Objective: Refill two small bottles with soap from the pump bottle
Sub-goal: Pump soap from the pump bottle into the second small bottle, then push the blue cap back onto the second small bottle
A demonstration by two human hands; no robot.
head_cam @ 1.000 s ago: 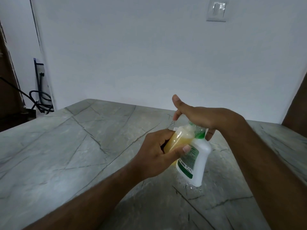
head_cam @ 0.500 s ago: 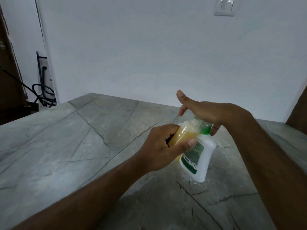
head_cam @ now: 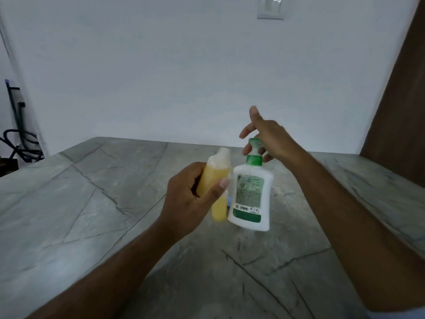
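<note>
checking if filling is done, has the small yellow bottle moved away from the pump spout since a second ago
Yes. The small yellow bottle in the left hand has come away leftward from the pump bottle, which stands on the counter; its mouth is clear of the spout.

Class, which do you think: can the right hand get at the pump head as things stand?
Probably yes. The right hand is at the green pump head, fingers loose beside it, with nothing between. The left hand holds the small bottle off to the side.

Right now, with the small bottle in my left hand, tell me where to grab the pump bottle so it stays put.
Grip the pump bottle round its white body, below the green collar, coming in from the right side with the right hand. It stands upright on the counter; the body is the widest part, and the left hand with the small bottle crowds its left.
</note>
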